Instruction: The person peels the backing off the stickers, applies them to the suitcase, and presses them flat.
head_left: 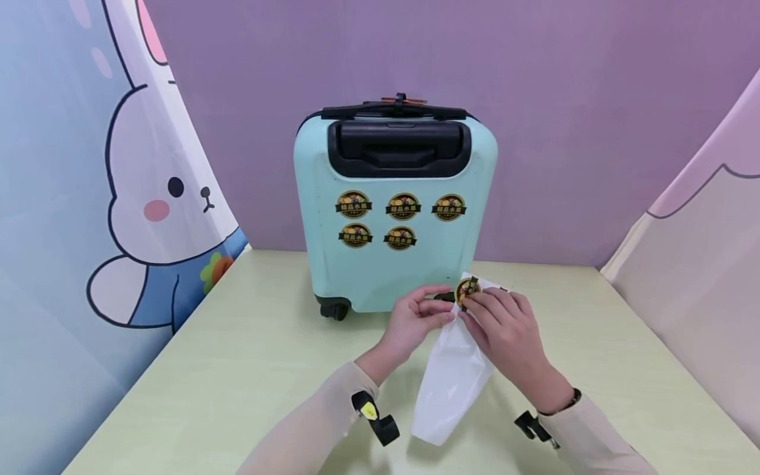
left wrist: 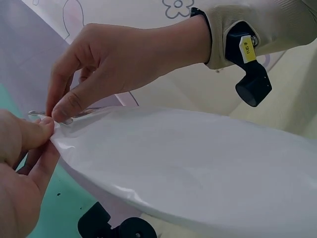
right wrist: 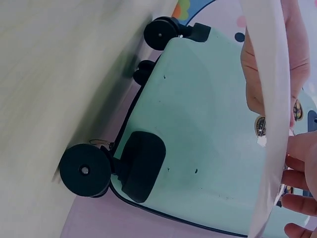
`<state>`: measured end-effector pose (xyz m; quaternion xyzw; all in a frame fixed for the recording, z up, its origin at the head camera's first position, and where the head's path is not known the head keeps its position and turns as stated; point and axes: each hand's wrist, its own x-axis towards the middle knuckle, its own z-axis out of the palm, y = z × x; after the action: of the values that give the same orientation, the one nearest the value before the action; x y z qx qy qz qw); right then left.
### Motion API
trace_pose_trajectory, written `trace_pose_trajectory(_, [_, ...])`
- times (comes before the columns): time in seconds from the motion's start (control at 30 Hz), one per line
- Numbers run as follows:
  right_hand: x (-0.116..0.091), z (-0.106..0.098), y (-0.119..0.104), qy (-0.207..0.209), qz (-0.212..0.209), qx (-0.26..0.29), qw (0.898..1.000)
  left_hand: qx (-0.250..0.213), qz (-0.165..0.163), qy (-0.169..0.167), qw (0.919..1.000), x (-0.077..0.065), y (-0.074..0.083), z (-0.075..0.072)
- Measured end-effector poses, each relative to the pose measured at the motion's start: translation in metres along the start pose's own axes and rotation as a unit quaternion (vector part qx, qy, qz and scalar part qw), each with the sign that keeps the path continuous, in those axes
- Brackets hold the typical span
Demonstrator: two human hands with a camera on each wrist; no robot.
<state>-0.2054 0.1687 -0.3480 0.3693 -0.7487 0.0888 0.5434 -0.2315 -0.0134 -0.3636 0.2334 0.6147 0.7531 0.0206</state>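
A white sticker sheet (head_left: 451,396) hangs down in front of the suitcase, held at its upper end by both hands. My left hand (head_left: 410,323) pinches the sheet's left edge between thumb and fingers. Thumb and fingertips of my right hand (head_left: 507,336) pinch a round black-and-gold sticker (head_left: 466,289) at the top of the sheet. In the left wrist view, the fingertips of both hands meet close together at the sheet's end. Behind them stands a mint-green suitcase (head_left: 380,280). Several matching stickers (head_left: 402,206) are on its front, three above and two below.
The suitcase stands upright on black wheels (head_left: 334,309) on a pale table (head_left: 237,369). Its black handle recess (head_left: 399,148) is near the top. A purple backdrop (head_left: 552,132) rises behind, with a rabbit-print curtain (head_left: 160,165) on the left and a pale curtain (head_left: 706,264) on the right.
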Motion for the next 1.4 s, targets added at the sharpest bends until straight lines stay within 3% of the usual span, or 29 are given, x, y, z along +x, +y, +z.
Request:
trace_pose_trajectory(0.53, [0.012, 0.010, -0.010, 0.043, 0.040, -0.003, 0.998, 0.049, 0.055, 0.013, 0.9972, -0.004, -0.002, 0.000])
trace_pose_trajectory(0.93, [0.020, 0.011, -0.015, 0.052, 0.072, -0.021, 0.996, 0.122, 0.152, 0.041, 0.9798, -0.008, -0.006, 0.004])
trace_pose_trajectory(1.23, [0.021, 0.010, -0.017, 0.036, 0.091, -0.007, 0.995, 0.122, 0.176, 0.045, 0.9758, -0.008, -0.008, 0.004])
trace_pose_trajectory(1.4, [0.020, 0.008, -0.018, 0.012, 0.106, 0.009, 0.994, 0.113, 0.164, 0.047, 0.9788, -0.009, -0.006, 0.004])
